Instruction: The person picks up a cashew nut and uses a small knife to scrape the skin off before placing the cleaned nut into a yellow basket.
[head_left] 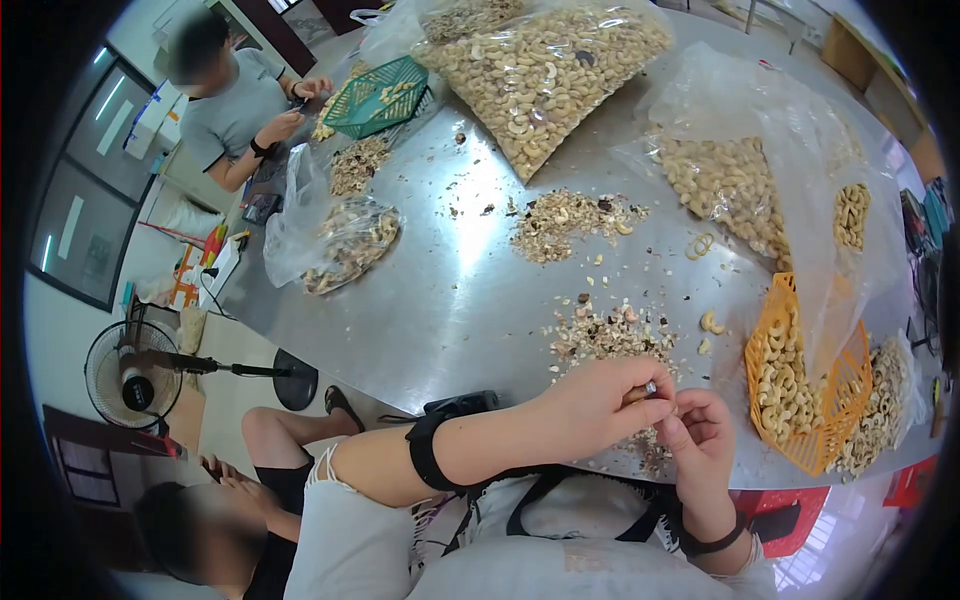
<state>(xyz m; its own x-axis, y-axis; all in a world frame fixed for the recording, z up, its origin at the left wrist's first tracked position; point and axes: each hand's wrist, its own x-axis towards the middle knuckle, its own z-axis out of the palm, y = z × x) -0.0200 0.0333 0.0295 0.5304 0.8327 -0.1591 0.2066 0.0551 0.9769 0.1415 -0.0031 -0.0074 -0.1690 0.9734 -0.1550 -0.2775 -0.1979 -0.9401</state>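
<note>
The small metal-ended tool [640, 393] was left of the orange basket [808, 385], gripped in the curled fingers of the left hand [628, 400]. The right hand [697, 436], between tool and basket, had its thumb and fingertips pinched together, touching or nearly touching the left; whether they held anything could not be told. Loose cashews [711, 322] lay just left of the basket, with a pile of shell bits [610, 335] farther left. Beyond the basket sat a clear bag of nuts [722, 185]; well apart, far left, was a green basket [378, 98].
</note>
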